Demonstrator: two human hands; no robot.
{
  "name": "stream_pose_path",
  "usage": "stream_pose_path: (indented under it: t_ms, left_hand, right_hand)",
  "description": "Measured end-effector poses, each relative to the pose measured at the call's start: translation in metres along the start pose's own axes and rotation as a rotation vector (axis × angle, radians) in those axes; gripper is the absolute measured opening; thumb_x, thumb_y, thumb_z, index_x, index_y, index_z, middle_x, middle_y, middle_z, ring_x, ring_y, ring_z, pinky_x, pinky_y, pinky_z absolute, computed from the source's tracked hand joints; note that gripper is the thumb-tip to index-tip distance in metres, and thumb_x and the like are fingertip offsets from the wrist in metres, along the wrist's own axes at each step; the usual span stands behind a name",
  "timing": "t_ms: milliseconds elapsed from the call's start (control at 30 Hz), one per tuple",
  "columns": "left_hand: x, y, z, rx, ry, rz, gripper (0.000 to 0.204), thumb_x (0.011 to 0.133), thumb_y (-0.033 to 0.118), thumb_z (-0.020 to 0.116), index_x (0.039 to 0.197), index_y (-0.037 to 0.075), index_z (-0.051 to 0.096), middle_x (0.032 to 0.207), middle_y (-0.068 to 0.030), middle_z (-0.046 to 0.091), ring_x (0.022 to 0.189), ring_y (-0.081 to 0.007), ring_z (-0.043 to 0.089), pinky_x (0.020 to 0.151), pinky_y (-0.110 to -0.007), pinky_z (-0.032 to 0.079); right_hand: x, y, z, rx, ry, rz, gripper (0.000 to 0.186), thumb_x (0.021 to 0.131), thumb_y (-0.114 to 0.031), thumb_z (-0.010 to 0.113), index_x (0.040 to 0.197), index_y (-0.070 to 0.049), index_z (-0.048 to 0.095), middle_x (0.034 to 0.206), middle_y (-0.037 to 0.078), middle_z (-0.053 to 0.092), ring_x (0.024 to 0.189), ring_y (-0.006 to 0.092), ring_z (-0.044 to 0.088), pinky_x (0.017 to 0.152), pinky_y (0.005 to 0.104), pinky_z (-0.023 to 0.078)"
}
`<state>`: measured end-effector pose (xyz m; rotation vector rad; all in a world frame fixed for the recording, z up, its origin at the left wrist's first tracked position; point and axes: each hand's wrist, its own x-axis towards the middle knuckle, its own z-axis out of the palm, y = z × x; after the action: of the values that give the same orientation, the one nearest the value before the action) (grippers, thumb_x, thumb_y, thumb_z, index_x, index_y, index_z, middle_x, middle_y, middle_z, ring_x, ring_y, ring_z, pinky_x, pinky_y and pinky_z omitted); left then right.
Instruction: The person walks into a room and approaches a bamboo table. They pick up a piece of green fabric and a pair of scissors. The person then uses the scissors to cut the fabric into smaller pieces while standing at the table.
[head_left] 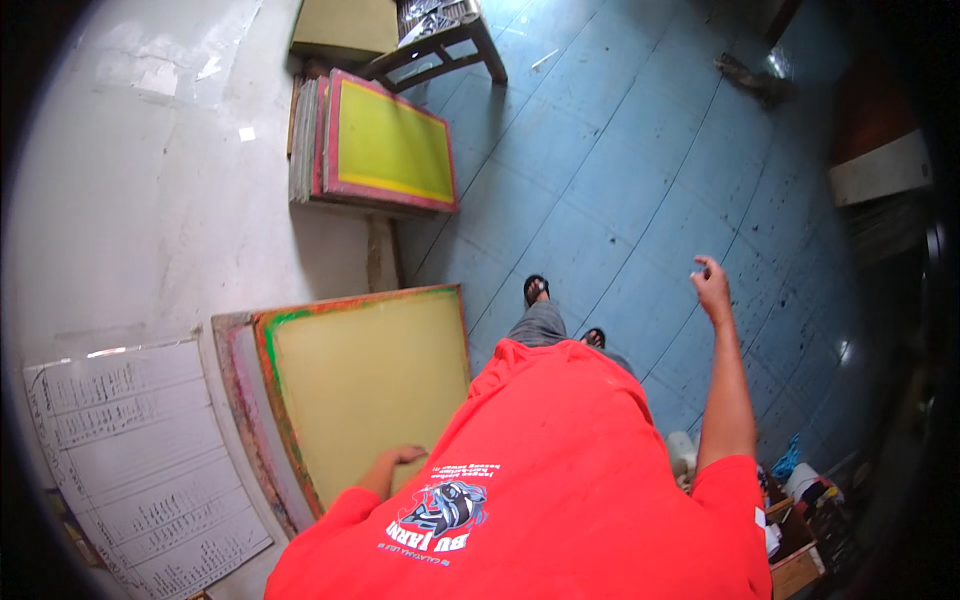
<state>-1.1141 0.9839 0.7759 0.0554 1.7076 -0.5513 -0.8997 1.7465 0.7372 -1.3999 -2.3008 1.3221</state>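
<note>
A large screen-printing frame (360, 380) with yellow mesh and a green and red stained border leans against the white wall at my left. My left hand (402, 456) rests on the lower part of its mesh, fingers spread, partly hidden by my red shirt. My right hand (712, 285) is stretched out over the blue floor at the right. Its fingers are loosely apart and it holds nothing.
More frames (390, 145), the front one yellow with a pink border, are stacked against the wall farther ahead, beside a wooden stool (445, 50). A printed paper sheet (140, 450) hangs on the wall at left. My sandalled feet (536, 290) stand on blue floorboards (620, 180). Bottles and clutter (800, 490) sit lower right.
</note>
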Motion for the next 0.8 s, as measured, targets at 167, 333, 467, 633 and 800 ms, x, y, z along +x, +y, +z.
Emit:
stream_pose_path:
  t_ms: [167, 333, 467, 633, 800]
  left_hand:
    - [0.023, 0.123, -0.017, -0.273, 0.025, 0.279, 0.055, 0.084, 0.048, 0.051, 0.125, 0.011, 0.047, 0.132, -0.0135, 0.038, 0.122, -0.0305, 0.035, 0.097, -0.052, 0.028]
    - [0.068, 0.211, -0.194, -0.199, 0.018, 0.408, 0.05, 0.085, 0.044, 0.052, 0.118, 0.006, 0.055, 0.123, -0.0179, 0.049, 0.114, -0.0334, 0.047, 0.093, -0.048, 0.038]
    - [0.082, 0.275, -0.451, 0.08, 0.296, 0.548, 0.048, 0.085, 0.041, 0.052, 0.111, 0.002, 0.061, 0.116, -0.0215, 0.058, 0.107, -0.0357, 0.056, 0.089, -0.044, 0.045]
    - [-0.041, 0.377, -0.781, -0.604, 1.149, 0.836, 0.05, 0.087, 0.037, 0.056, 0.119, -0.001, 0.054, 0.115, -0.0254, 0.058, 0.109, -0.0379, 0.055, 0.092, -0.042, 0.044]
    - [-0.162, 0.529, -0.918, -0.833, 0.942, 1.396, 0.03, 0.092, 0.021, 0.055, 0.113, 0.001, 0.057, 0.095, -0.0091, 0.066, 0.086, -0.0147, 0.061, 0.079, -0.027, 0.048]
  right_hand:
    - [0.031, 0.059, 0.013, -0.216, -0.158, 0.145, 0.036, 0.069, -0.008, 0.063, 0.105, -0.004, 0.059, 0.094, 0.011, 0.062, 0.082, 0.0208, 0.058, 0.074, 0.0334, 0.048]
    - [0.029, 0.054, -0.017, -0.326, -0.35, 0.487, 0.044, 0.064, -0.011, 0.081, 0.104, -0.003, 0.062, 0.082, 0.013, 0.065, 0.073, 0.0194, 0.063, 0.066, 0.0342, 0.051]
    - [0.085, 0.022, -0.035, -0.204, -0.151, 0.421, 0.047, 0.063, -0.014, 0.083, 0.104, -0.004, 0.063, 0.077, 0.008, 0.065, 0.07, 0.0182, 0.062, 0.062, 0.033, 0.051]
    - [0.168, -0.039, -0.042, -0.105, -0.038, 0.411, 0.048, 0.061, -0.016, 0.084, 0.103, -0.003, 0.064, 0.074, 0.007, 0.064, 0.067, 0.0164, 0.061, 0.062, 0.0321, 0.051]
    - [0.236, -0.051, -0.019, -0.087, -0.202, 0.433, 0.042, 0.065, -0.018, 0.082, 0.101, -0.004, 0.066, 0.078, 0.009, 0.066, 0.07, 0.0164, 0.062, 0.063, 0.0315, 0.05]
